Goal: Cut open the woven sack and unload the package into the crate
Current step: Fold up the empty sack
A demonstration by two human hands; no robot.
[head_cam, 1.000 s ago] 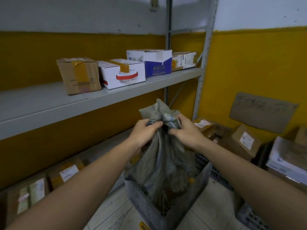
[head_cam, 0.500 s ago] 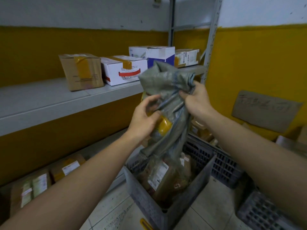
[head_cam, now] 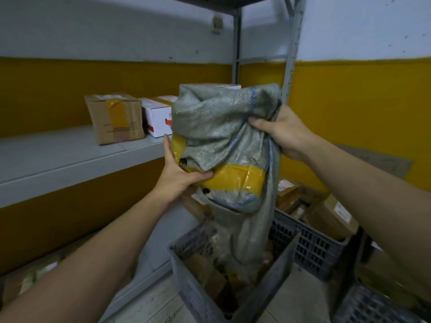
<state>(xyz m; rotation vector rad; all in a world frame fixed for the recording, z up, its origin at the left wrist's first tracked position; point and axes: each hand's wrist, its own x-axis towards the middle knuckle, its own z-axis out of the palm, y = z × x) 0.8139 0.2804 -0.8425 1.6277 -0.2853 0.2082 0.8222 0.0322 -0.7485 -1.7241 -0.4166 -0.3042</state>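
While the head view looked forward and down, a grey woven sack (head_cam: pixel 224 127) was held up above a dark plastic crate (head_cam: pixel 200 297) on the floor. The sack's upper right part was clenched in the right hand (head_cam: pixel 279 134), whose fingers were curled tight into the bunched fabric. The left hand (head_cam: pixel 179 176) was pressed against the sack's lower left side, the thumb laid across a band of yellow tape (head_cam: pixel 235 180) and the fingers spread behind, partly hidden. The tape was wrapped around the sack's middle, and a bulky shape was outlined beneath the fabric there; the package itself could not be seen clearly. The sack's loose lower end was hung down into the crate, where brown cardboard parcels (head_cam: pixel 210 271) were lying, blurred. A 2nd crate (head_cam: pixel 312 250) was set just beside the 1st, to the right, with more boxes behind it. On the grey shelf (head_cam: pixel 70 159) at the left, a brown cardboard box (head_cam: pixel 114 120) and a white box (head_cam: pixel 156 117) were placed side by side, the white one partly covered by the sack.
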